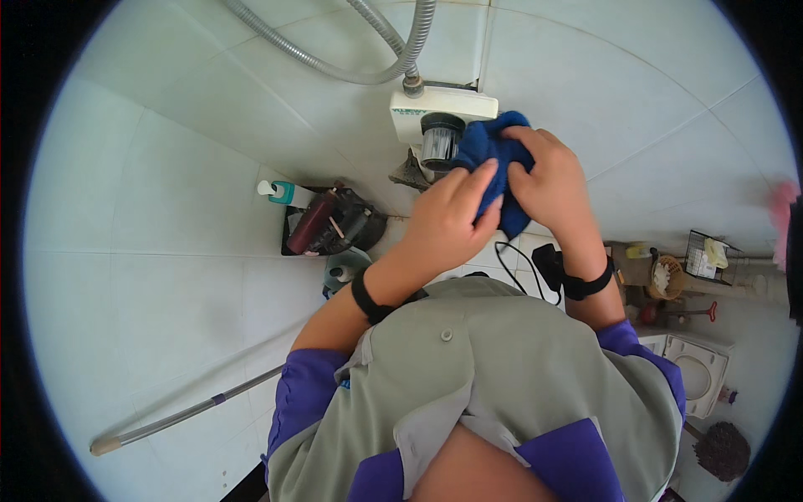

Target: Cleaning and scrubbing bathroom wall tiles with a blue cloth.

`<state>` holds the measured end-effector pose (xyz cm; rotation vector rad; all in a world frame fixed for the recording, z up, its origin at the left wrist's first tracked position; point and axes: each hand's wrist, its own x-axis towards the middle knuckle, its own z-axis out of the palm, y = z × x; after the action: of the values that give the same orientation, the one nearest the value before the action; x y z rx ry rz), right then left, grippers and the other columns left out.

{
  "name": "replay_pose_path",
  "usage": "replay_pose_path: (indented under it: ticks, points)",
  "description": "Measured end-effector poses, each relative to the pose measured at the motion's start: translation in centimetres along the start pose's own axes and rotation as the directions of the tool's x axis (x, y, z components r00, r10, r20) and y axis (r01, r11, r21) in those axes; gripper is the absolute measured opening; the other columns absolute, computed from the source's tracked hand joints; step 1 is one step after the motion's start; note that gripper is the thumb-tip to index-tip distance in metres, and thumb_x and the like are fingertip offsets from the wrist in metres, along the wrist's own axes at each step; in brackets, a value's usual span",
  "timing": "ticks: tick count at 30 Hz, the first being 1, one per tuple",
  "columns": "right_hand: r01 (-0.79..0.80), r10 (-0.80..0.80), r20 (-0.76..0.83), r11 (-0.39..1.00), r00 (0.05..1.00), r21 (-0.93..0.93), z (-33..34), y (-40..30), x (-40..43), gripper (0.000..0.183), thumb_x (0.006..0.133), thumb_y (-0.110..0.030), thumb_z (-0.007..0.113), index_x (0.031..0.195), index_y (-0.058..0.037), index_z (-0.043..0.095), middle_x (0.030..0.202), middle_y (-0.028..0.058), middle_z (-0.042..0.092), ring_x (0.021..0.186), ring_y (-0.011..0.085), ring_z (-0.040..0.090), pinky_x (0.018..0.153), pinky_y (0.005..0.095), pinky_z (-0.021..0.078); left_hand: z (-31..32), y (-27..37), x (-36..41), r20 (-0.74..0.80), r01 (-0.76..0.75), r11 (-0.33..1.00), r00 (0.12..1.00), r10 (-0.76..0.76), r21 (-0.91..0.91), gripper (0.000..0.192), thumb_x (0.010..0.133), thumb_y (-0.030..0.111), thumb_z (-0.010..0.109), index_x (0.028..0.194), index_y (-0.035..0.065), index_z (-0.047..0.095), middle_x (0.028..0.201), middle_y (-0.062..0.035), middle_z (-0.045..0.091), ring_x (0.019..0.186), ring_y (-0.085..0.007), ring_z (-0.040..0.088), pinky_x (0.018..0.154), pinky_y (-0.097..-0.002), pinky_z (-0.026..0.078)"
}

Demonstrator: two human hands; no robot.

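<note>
A blue cloth (495, 150) is bunched between my two hands, just right of a white wall-mounted shower valve unit (408, 125). My left hand (452, 216) holds the cloth's lower left side with its fingers. The upper right part of the cloth is gripped by my right hand (552, 176), thumb and fingers pinching it. The unit's round knob (441, 141), clear with dark rims, sits beside the cloth. A ribbed metal shower hose (411, 59) joins the top of the unit. Whether the cloth touches the unit's right end cannot be told.
A corner shelf with a pump bottle (285, 192) and a dark red bottle (312, 223) is on the left wall. A metal pole (188, 414) leans lower left. At right are a wire basket (709, 257), a wicker basket (668, 276), a toilet (695, 376) and a round brush (721, 450).
</note>
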<state>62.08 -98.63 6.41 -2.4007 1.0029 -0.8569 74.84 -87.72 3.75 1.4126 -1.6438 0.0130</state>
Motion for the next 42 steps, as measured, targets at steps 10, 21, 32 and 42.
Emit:
replay_pose_path:
  ticks: [10, 21, 32, 42]
  points:
    - [0.2, -0.189, 0.081, 0.967, 0.979, -0.16, 1.2, -4.3, 3.2, 0.041, 0.071, -0.014, 0.057, 0.111, -0.009, 0.065, 0.086, 0.0152, 0.063, 0.077, 0.0356, 0.061, 0.068, 0.0431, 0.0505, -3.3, -2.6, 0.0, -0.159, 0.031, 0.99, 0.986, -0.053, -0.135, 0.036, 0.078, 0.002, 0.067, 0.113, -0.0001, 0.06, 0.088, -0.0158, 0.063, 0.075, -0.03, 0.062, 0.069, -0.0352, 0.05]
    - [-0.172, 0.268, 0.022, 0.551, 0.963, 0.817, 0.1, -1.4, -1.8, 0.044, 0.073, 0.003, 0.044, 0.113, -0.0033, 0.061, 0.094, 0.0054, 0.058, 0.097, 0.014, 0.051, 0.084, 0.0261, 0.041, -1.5, -2.1, -0.2, 0.111, -0.114, 0.939, 0.981, 0.157, -0.326, 0.04, 0.079, 0.008, 0.068, 0.117, 0.0024, 0.056, 0.082, -0.0149, 0.057, 0.073, -0.0324, 0.057, 0.063, -0.0395, 0.047]
    - [0.329, -0.33, 0.008, 0.941, 0.944, -0.083, 1.1, -4.7, 4.1, 0.038, 0.071, -0.005, 0.07, 0.107, -0.0107, 0.059, 0.094, 0.0101, 0.057, 0.088, 0.0325, 0.058, 0.072, 0.041, 0.0491, 0.4, -2.9, -1.1, 0.361, 0.316, 0.742, 0.926, -0.106, -0.591, 0.046, 0.086, 0.006, 0.064, 0.125, -0.0035, 0.043, 0.108, -0.0189, 0.06, 0.092, -0.0244, 0.063, 0.081, -0.0358, 0.051]
    - [0.24, -0.229, 0.081, 0.855, 0.97, -0.46, 1.6, -4.8, 4.0, 0.029, 0.069, -0.003, 0.064, 0.095, -0.0129, 0.058, 0.085, 0.0068, 0.055, 0.08, 0.0284, 0.06, 0.065, 0.0397, 0.0501, 1.3, -2.5, -0.9, 0.296, 0.263, 0.73, 0.951, -0.087, -0.631, 0.047, 0.082, 0.007, 0.062, 0.122, -0.0052, 0.042, 0.102, -0.0268, 0.059, 0.094, -0.0426, 0.059, 0.082, -0.0445, 0.047]
